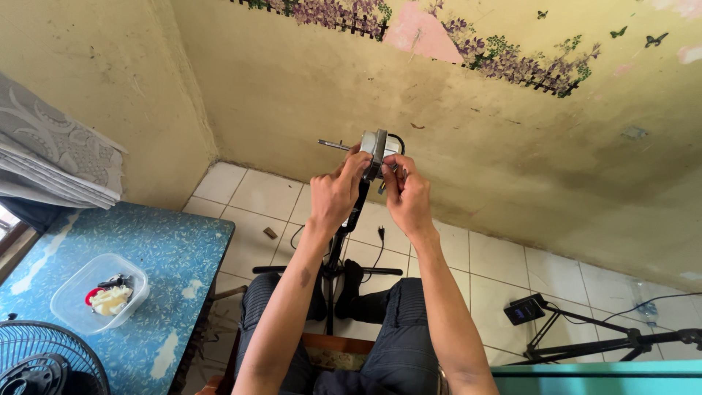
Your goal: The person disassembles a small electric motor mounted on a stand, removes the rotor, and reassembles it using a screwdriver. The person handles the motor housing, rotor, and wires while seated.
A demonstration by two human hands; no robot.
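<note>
A: Left hand (335,196) clamped on fan motor (378,151), held up in front of wall, atop black fan stand (344,241). Shaft (333,144) sticking out left.

B: Right hand (408,201)?

A: Pinched narrow at motor's rear side, fingertips on something small; can't tell what.

B: Tip?

A: Probably best to keep motor braced, turn gently, avoid dropping small parts.

B: Containers?

A: Clear plastic tub (73,303) on blue worktop (175,256); small parts inside, red, black, cream. Fan grille (40,358) beside.
</note>
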